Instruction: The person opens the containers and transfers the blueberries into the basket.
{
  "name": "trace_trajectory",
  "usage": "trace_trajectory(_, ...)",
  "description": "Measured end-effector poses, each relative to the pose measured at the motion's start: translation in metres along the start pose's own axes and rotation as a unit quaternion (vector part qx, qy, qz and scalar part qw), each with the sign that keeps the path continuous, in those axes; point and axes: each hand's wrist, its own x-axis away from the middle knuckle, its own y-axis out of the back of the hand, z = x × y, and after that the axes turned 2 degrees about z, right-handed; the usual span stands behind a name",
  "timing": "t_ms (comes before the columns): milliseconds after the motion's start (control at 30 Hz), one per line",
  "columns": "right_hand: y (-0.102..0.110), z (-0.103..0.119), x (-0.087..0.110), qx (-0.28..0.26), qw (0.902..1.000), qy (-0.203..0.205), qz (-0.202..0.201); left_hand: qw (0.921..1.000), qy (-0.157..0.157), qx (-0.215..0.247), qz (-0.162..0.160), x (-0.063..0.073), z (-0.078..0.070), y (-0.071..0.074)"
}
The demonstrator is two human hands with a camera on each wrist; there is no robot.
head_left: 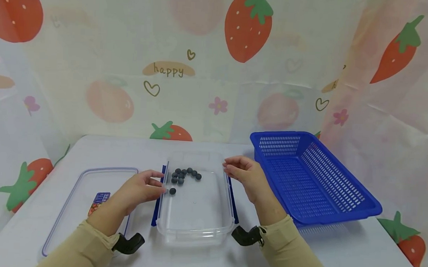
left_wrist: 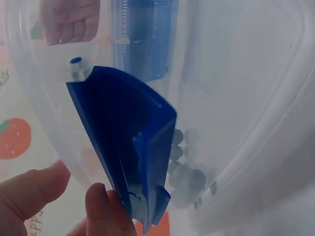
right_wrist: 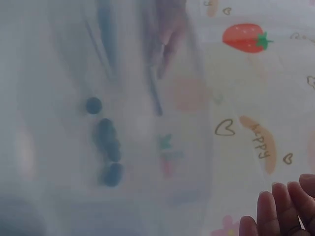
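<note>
A clear plastic box (head_left: 196, 212) with blue side latches stands between my hands. Inside it lie several small dark balls (head_left: 181, 176), mostly gathered in the far left part; one ball (head_left: 173, 191) sits a little nearer. My left hand (head_left: 141, 188) is at the box's left rim, its thumb and fingers parted. In the left wrist view, its fingertips (left_wrist: 98, 196) are right at the end of the hanging blue latch (left_wrist: 133, 132). At the far right rim is my right hand (head_left: 246, 174), fingers slightly bent. The right wrist view has its fingers (right_wrist: 268, 211) extended, holding nothing.
To the left a clear lid (head_left: 71, 199) with a blue-purple edge and a coloured label (head_left: 99, 202) lies flat, partly under my left forearm. A blue perforated basket (head_left: 315, 185) stands at the right. Behind the white table (head_left: 109, 151) hangs a strawberry-print cloth (head_left: 209, 69).
</note>
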Motion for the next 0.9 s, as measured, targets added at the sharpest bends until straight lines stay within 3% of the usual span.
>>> trace_trajectory(233,-0.006,0.010,-0.010,0.023,0.9992,-0.002,0.034,0.9993,0.023,0.029,0.011,-0.001,0.000,-0.001)
trace_trajectory(567,-0.006,0.019,-0.013,0.061,0.9945,-0.025,0.081,0.9990,0.027,0.033,0.018,0.000,-0.001,-0.001)
trace_trajectory(900,-0.018,0.033,-0.026,0.073,0.9898,0.007,0.122,0.9984,0.039,0.034,0.022,0.000,-0.004,-0.001)
